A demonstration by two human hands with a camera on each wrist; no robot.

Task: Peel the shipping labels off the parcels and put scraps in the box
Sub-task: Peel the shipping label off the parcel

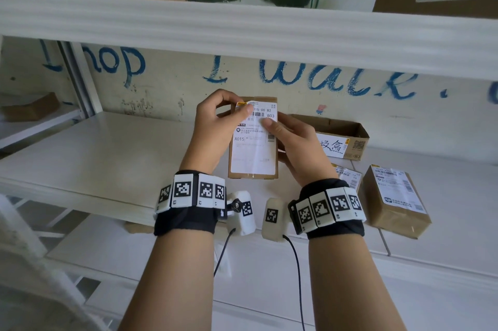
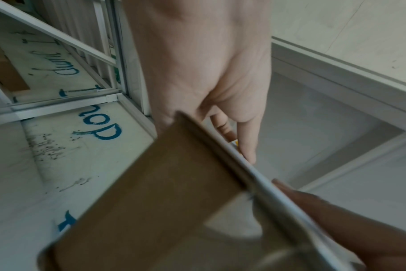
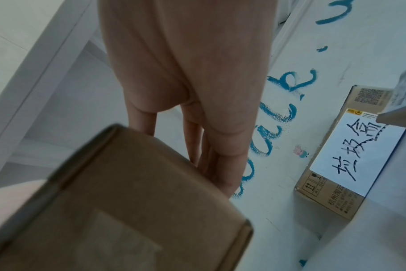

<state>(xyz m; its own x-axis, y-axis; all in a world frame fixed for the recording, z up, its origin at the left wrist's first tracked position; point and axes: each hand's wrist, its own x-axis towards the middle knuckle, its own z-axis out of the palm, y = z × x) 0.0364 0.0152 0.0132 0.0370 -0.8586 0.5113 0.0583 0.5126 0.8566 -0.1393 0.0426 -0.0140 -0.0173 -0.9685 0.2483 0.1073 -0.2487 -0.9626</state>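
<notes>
Two hands on one parcel: right hand grips its side, left hand pinches the label top corner. Peel starting; next, a steady pull, then the box at the shelf's back edge.

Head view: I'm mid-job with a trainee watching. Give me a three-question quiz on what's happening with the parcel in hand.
1. True or false: the shipping label is already fully off the held parcel.
2. Which hand picks at the label's top corner? A) left hand B) right hand
3. Fill in: the open scrap box sits on the shelf to the ____ of the held parcel.

Key: 1 false, since the label still covers the parcel's face; 2 A, while the right hand holds the parcel with its thumb on the label; 3 right, with two more labelled parcels in front of it.
</notes>
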